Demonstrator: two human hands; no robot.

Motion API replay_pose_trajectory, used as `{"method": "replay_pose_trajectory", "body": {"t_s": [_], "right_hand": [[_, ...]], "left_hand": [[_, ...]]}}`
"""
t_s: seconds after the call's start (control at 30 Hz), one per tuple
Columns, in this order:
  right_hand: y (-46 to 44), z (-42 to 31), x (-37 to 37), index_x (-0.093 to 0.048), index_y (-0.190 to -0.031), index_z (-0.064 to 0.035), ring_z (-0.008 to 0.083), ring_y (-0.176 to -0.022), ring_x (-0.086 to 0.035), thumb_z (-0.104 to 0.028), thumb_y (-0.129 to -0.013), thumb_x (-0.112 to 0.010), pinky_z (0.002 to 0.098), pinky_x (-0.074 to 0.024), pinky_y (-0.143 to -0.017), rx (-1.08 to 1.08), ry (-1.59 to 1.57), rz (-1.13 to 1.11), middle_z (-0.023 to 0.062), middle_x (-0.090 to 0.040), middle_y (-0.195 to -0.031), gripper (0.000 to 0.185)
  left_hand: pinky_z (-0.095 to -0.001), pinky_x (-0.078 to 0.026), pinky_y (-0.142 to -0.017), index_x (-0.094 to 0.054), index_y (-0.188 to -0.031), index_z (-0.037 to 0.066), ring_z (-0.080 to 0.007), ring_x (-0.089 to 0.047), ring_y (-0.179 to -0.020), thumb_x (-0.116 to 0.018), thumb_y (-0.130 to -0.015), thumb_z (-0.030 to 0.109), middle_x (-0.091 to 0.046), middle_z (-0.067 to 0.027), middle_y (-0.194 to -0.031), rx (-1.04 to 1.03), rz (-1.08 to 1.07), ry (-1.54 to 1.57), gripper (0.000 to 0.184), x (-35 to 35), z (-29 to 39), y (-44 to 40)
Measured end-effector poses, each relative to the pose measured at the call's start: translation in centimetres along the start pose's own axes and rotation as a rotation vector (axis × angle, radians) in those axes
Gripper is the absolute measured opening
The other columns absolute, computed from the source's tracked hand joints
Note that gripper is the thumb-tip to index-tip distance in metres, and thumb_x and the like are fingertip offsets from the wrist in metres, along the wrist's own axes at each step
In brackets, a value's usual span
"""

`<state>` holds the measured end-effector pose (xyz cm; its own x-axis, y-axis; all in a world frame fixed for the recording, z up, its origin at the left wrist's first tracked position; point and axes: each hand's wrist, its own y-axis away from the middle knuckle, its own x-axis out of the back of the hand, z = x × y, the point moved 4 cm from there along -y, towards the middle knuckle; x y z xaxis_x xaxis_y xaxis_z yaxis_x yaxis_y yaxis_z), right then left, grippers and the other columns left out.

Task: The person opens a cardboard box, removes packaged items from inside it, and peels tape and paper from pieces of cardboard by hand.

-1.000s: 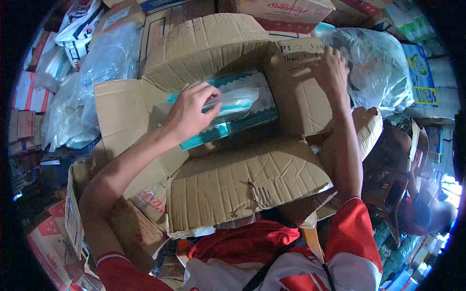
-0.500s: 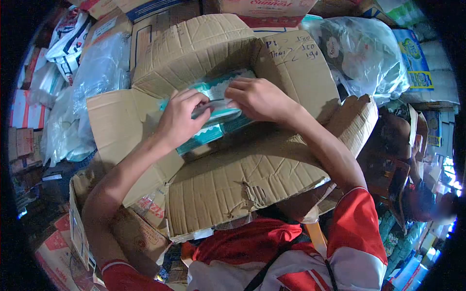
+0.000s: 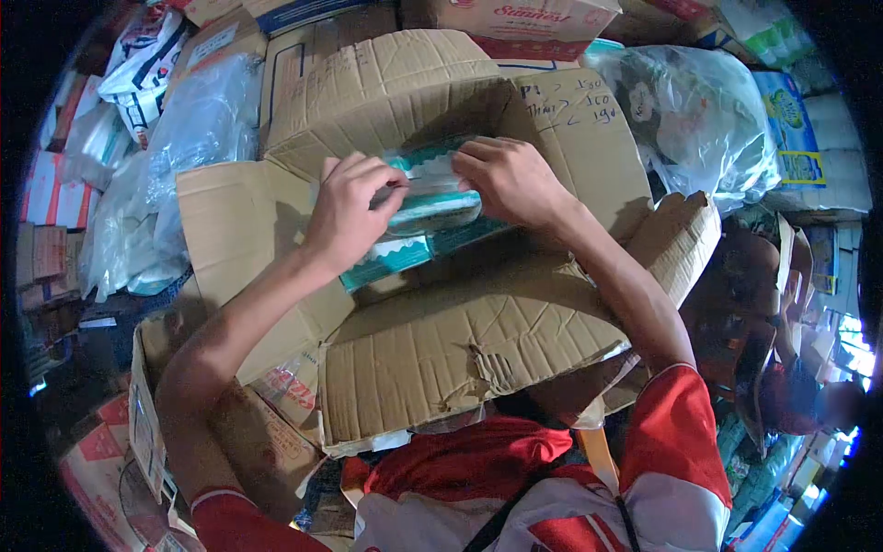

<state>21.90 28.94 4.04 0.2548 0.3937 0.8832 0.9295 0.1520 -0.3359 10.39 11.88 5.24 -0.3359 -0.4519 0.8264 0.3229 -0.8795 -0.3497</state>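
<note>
A large open cardboard box (image 3: pixel 414 377) stands in front of me with its flaps spread. Inside lie several teal-and-clear plastic packets (image 3: pixel 391 260). Between my hands, above those packets, is one clear plastic packet (image 3: pixel 437 213) with a teal band and something pale in it. My left hand (image 3: pixel 351 204) pinches its left end, thumb against bent fingers. Curled fingers of my right hand (image 3: pixel 513 182) grip the upper right edge. The fingertips partly hide the packet's ends.
Handwriting marks the right flap (image 3: pixel 584 129). Clear plastic bags (image 3: pixel 207 120) lie at left, and a big filled clear bag (image 3: pixel 704 120) sits at right. Stacked cartons (image 3: pixel 524 23) stand behind the box. Another person (image 3: pixel 796 396) is at the far right.
My hands have moved apart, and more of the packet's face shows between them. The whole view has shifted slightly.
</note>
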Motion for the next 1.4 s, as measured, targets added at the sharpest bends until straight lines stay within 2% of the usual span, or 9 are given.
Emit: {"method": "replay_pose_trajectory", "body": {"t_s": [0.33,0.63,0.83,0.97,1.27,1.4], "right_hand": [[0.1,0.1,0.4,-0.057,-0.089,-0.0015,0.0376,-0.083,-0.062,-0.008,-0.081,-0.065,0.0477,-0.0511,-0.07,0.006,-0.07,-0.039,0.0157,-0.06,-0.087,0.013],[0.2,-0.6,0.1,-0.055,-0.087,-0.0019,0.0393,-0.079,-0.062,-0.018,-0.085,-0.067,0.0478,-0.0516,-0.067,0.021,-0.096,-0.152,0.016,-0.06,-0.086,0.02],[0.2,-0.1,0.2,-0.056,-0.088,-0.0029,0.037,-0.079,-0.063,-0.017,-0.086,-0.067,0.0473,-0.0521,-0.067,-0.008,-0.059,-0.114,0.0146,-0.06,-0.085,0.018],[0.0,0.3,0.9,-0.061,-0.094,-0.0041,0.0361,-0.081,-0.064,-0.016,-0.088,-0.064,0.0458,-0.0533,-0.069,-0.065,-0.01,-0.062,0.0135,-0.063,-0.089,0.013],[0.0,0.2,1.4,-0.062,-0.1,-0.0042,0.0363,-0.083,-0.065,-0.018,-0.091,-0.063,0.0467,-0.0533,-0.071,-0.099,-0.011,-0.059,0.0138,-0.063,-0.09,0.017],[0.0,0.2,1.4,-0.062,-0.101,-0.0044,0.0364,-0.083,-0.065,-0.018,-0.09,-0.063,0.0459,-0.0535,-0.071,-0.115,-0.052,-0.052,0.0144,-0.064,-0.092,0.017]], "left_hand": [[-0.0368,-0.039,-0.079,-0.068,-0.084,0.007,-0.0238,-0.061,-0.088,-0.075,-0.078,0.011,-0.067,-0.0052,-0.085,0.038,-0.035,0.023,0.01,-0.3,-0.3,0.1],[-0.0385,-0.043,-0.077,-0.067,-0.084,0.004,-0.0287,-0.063,-0.085,-0.074,-0.076,0.01,-0.066,-0.0099,-0.085,0.03,-0.043,0.066,0.012,-0.6,-0.2,0.4],[-0.038,-0.046,-0.079,-0.065,-0.084,0.002,-0.0307,-0.063,-0.084,-0.073,-0.077,0.009,-0.065,-0.0122,-0.085,0.084,-0.035,0.093,0.014,-0.3,-0.7,0.2],[-0.0397,-0.046,-0.078,-0.065,-0.086,0.002,-0.0297,-0.064,-0.085,-0.071,-0.077,0.009,-0.065,-0.0126,-0.087,0.178,-0.026,0.239,0.013,-0.7,-1.8,0.3],[-0.0411,-0.048,-0.084,-0.066,-0.088,0.002,-0.0316,-0.063,-0.087,-0.071,-0.076,0.01,-0.066,-0.0127,-0.088,0.144,-0.035,0.142,0.015,-0.4,-2.0,0.2],[-0.0386,-0.051,-0.081,-0.068,-0.087,-0.001,-0.0309,-0.067,-0.085,-0.071,-0.076,0.012,-0.069,-0.0136,-0.088,0.196,-0.024,0.18,0.017,-0.6,-2.7,0.1]]}}
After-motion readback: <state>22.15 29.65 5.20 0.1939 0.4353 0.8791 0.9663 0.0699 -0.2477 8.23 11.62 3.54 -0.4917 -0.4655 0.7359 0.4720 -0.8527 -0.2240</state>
